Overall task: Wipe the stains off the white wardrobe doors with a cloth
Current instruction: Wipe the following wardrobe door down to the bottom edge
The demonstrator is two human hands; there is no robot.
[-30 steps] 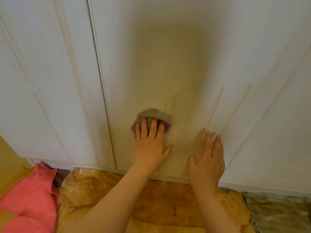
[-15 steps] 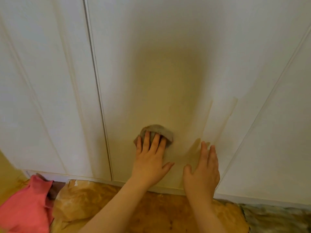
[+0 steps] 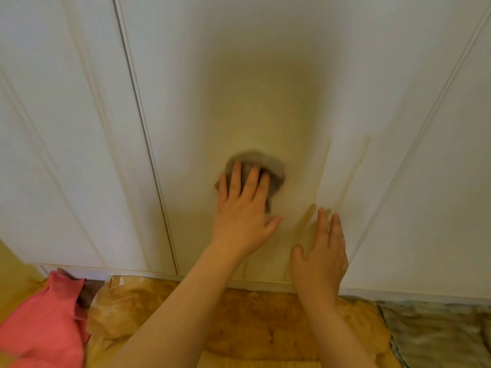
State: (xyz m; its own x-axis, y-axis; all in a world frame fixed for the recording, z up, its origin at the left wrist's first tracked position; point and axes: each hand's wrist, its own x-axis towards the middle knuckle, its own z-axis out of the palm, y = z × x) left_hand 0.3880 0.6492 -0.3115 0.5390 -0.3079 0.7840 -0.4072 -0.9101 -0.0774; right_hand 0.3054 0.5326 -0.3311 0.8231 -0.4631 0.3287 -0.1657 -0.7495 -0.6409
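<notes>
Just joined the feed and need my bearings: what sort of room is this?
Most likely a bedroom in a home: white wardrobe doors fill the view, and a rumpled tan cover and a pink garment lie at their foot.

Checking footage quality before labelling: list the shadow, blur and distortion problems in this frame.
Head view: a broad yellowish shadow darkens the middle wardrobe door above the grey cloth; head view: the cloth under the left hand is smeared by motion blur, its outline soft; head view: wide-angle distortion makes the door seams fan outward and bow; no glare shows.
</notes>
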